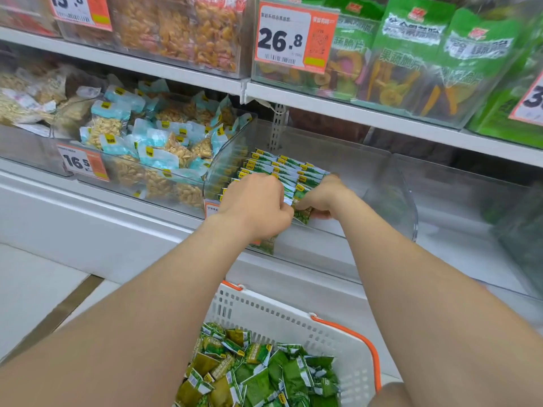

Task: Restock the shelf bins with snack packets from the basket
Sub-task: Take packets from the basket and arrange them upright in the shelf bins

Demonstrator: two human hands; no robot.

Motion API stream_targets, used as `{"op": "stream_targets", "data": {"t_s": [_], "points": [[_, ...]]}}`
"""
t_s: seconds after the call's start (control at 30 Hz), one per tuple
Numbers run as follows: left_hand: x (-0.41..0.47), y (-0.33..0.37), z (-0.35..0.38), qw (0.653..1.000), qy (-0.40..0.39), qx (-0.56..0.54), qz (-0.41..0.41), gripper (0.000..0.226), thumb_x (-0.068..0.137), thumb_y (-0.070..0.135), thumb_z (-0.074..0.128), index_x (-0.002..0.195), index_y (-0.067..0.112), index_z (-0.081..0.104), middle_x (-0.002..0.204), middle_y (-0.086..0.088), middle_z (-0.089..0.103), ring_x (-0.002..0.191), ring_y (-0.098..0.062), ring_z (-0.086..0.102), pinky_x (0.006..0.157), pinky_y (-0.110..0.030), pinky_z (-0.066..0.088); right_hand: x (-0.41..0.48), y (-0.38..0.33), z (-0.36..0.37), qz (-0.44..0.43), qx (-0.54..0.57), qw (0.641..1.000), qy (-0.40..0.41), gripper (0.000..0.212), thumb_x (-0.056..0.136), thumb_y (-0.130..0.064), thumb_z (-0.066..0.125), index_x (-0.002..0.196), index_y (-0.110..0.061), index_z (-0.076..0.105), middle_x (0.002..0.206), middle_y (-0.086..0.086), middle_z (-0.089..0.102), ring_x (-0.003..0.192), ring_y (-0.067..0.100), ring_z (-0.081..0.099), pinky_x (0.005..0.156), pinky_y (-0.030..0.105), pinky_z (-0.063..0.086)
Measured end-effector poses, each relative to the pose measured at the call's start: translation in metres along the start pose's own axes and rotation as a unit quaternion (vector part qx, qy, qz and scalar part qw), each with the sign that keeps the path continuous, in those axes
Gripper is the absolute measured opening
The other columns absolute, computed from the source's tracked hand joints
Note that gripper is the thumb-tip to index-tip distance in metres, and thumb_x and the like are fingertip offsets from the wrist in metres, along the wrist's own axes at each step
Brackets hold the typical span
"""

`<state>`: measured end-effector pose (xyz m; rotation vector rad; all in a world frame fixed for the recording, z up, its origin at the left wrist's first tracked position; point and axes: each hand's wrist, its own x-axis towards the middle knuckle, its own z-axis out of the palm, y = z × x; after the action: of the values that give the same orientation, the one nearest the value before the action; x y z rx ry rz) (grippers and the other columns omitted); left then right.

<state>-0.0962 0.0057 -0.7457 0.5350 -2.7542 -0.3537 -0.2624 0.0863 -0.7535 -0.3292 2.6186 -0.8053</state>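
Observation:
Both my hands reach into a clear shelf bin [390, 201] on the lower shelf. Rows of small green snack packets [289, 168] stand upright in the bin's left part. My left hand [255, 204] has its fingers curled around packets at the front of the rows. My right hand [321, 196] pinches a green packet [302, 214] at the bin's front wall. Below, a white basket [293, 321] with orange handles holds a loose heap of several green packets [258, 368] between my forearms.
A neighbouring clear bin [188, 189] to the left is full of pale blue nut packets with a 16.5 price tag [82, 163]. The upper shelf carries bins of orange snacks and green fruit-chip bags behind a 26.8 tag [293, 39]. A white ledge [102, 218] juts out below the bins.

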Motion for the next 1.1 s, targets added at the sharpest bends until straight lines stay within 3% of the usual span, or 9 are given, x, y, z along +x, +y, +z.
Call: {"op": "stream_targets", "data": {"t_s": [0.07,0.2,0.27,0.33,0.43,0.6,0.7,0.97,1.1], "points": [[0.001,-0.001,0.001,1.0,-0.009,-0.013,-0.004,0.025,0.085,0.037,0.057,0.086,0.019,0.075,0.083,-0.001,0.069,0.083,-0.03,0.065,0.074,-0.04,0.06,0.001,-0.004,0.002,-0.001,-0.031,1.0,0.007,0.097,0.065,-0.018,0.095,0.134,-0.002,0.029,0.11,0.015,0.062,0.08,0.024,0.072,0.074,0.04,0.064],[0.002,-0.002,0.003,0.999,-0.021,-0.027,-0.008,0.025,0.087,0.036,0.056,0.084,0.018,0.074,0.076,-0.001,0.068,0.075,-0.028,0.065,0.069,-0.039,0.06,0.004,-0.004,0.002,-0.004,-0.095,0.994,0.048,0.098,0.058,-0.028,0.097,0.133,-0.001,0.041,0.122,0.013,0.063,0.103,0.026,0.07,0.08,0.038,0.062],[0.002,-0.003,0.004,0.999,-0.023,-0.032,-0.01,0.026,0.088,0.036,0.055,0.083,0.018,0.073,0.075,-0.002,0.068,0.075,-0.029,0.065,0.069,-0.039,0.06,0.005,-0.003,0.001,-0.004,-0.103,0.993,0.057,0.079,0.066,-0.026,0.094,0.123,0.0,0.045,0.12,0.012,0.063,0.107,0.027,0.069,0.087,0.041,0.062],[0.002,-0.003,0.004,0.999,-0.026,-0.034,-0.011,0.026,0.088,0.036,0.055,0.083,0.017,0.072,0.075,-0.003,0.069,0.074,-0.029,0.065,0.069,-0.039,0.061,0.006,-0.003,-0.001,0.009,-0.097,0.994,0.049,0.055,0.075,-0.022,0.089,0.109,-0.001,0.05,0.107,0.01,0.068,0.092,0.024,0.074,0.084,0.041,0.063],[0.002,-0.003,0.005,0.999,-0.025,-0.034,-0.011,0.026,0.088,0.037,0.054,0.082,0.018,0.071,0.075,-0.003,0.068,0.073,-0.029,0.065,0.068,-0.039,0.06,0.008,-0.002,-0.001,0.015,-0.073,0.997,0.034,0.046,0.075,-0.021,0.087,0.109,-0.004,0.06,0.091,0.009,0.07,0.077,0.022,0.076,0.077,0.04,0.065],[0.002,-0.002,0.005,0.999,-0.028,-0.033,-0.014,0.026,0.089,0.037,0.053,0.082,0.018,0.07,0.076,-0.003,0.068,0.075,-0.03,0.065,0.07,-0.038,0.06,0.009,0.0,0.0,-0.009,-0.078,0.993,0.089,0.054,0.071,-0.022,0.089,0.108,-0.005,0.054,0.109,0.008,0.065,0.095,0.022,0.065,0.061,0.028,0.052],[0.001,-0.002,0.006,0.999,-0.03,-0.029,-0.014,0.027,0.088,0.037,0.053,0.084,0.018,0.071,0.078,-0.003,0.069,0.078,-0.03,0.065,0.07,-0.036,0.059,0.012,0.001,0.0,0.009,-0.033,0.996,0.087,0.066,0.065,-0.027,0.093,0.114,-0.006,0.054,0.115,0.008,0.068,0.111,0.023,0.065,0.083,0.032,0.059],[0.002,-0.003,0.009,0.999,-0.031,-0.014,-0.003,0.029,0.09,0.036,0.051,0.081,0.017,0.07,0.074,-0.003,0.068,0.074,-0.029,0.063,0.07,-0.036,0.056,0.025,0.007,0.004,0.015,0.073,0.996,0.056,0.09,0.056,-0.031,0.1,0.127,-0.007,0.05,0.104,0.006,0.065,0.085,0.022,0.067,0.086,0.044,0.062],[0.003,-0.003,0.01,0.999,-0.03,-0.017,-0.004,0.029,0.088,0.035,0.05,0.077,0.015,0.068,0.072,-0.003,0.068,0.073,-0.03,0.063,0.071,-0.037,0.055,0.027,0.007,0.003,0.023,0.081,0.993,0.087,0.106,0.053,-0.045,0.101,0.135,-0.007,0.044,0.125,0.01,0.057,0.122,0.025,0.059,0.096,0.028,0.051]]}}
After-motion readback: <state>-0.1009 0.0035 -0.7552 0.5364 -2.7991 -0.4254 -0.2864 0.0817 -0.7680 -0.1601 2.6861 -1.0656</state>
